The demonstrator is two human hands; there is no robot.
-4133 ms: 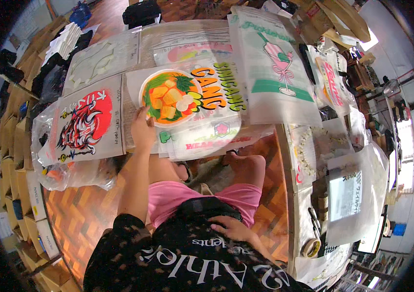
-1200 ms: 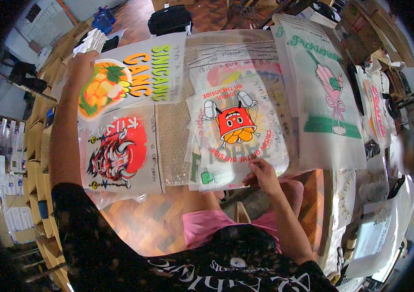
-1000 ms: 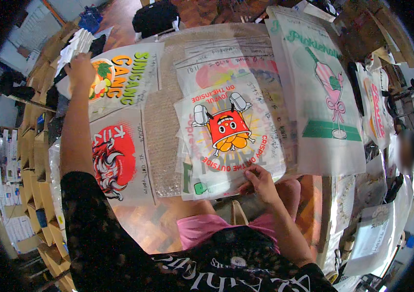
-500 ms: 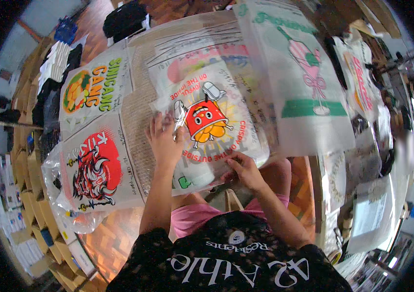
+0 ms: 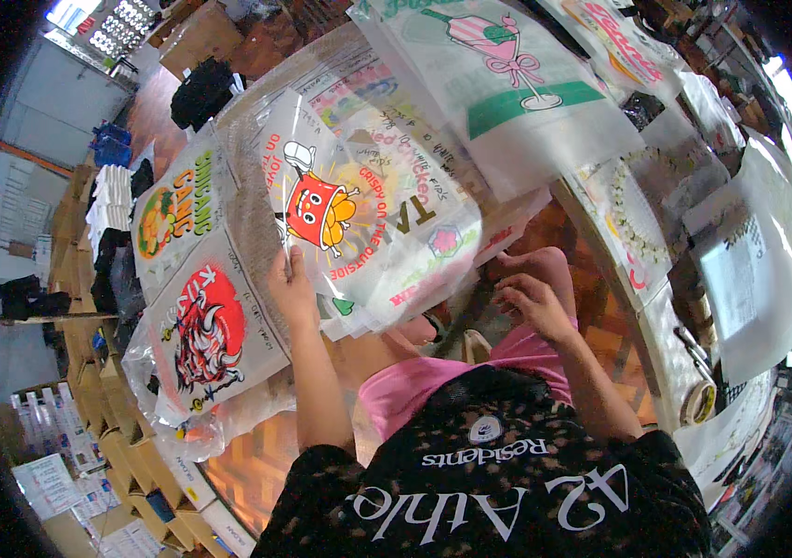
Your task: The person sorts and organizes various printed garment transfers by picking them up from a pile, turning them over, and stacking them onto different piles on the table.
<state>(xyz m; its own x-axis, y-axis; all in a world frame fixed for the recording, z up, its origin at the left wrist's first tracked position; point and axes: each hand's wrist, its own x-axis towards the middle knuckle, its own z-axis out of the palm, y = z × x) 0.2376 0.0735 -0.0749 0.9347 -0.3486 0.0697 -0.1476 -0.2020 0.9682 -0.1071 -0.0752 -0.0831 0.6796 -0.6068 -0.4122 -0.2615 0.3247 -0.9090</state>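
My left hand [image 5: 293,286] pinches the near left edge of a clear printed film sheet [image 5: 319,212] showing a red bucket cartoon figure. The sheet is lifted and tilted, and more printed sheets [image 5: 447,244] show through and beside it. My right hand [image 5: 537,305] is off the sheets, over my right knee, its fingers loosely curled and apart with nothing visible in them. Left of the stack lie a sheet with a red horned mask [image 5: 210,321] and one with a food bowl [image 5: 156,225]. A frosted sheet with a pink and green drink [image 5: 505,84] overlaps the stack's far right.
Cardboard boxes [image 5: 121,446] line the left side. A black bundle [image 5: 202,95] and a white stack [image 5: 110,206] stand beyond the table. At right, a second table [image 5: 642,321] holds more film sheets and a tape roll [image 5: 698,402].
The bucket sheet has been raised at its left side, with my left hand now gripping its edge. My right hand has left the sheets and moved right. The view has turned.
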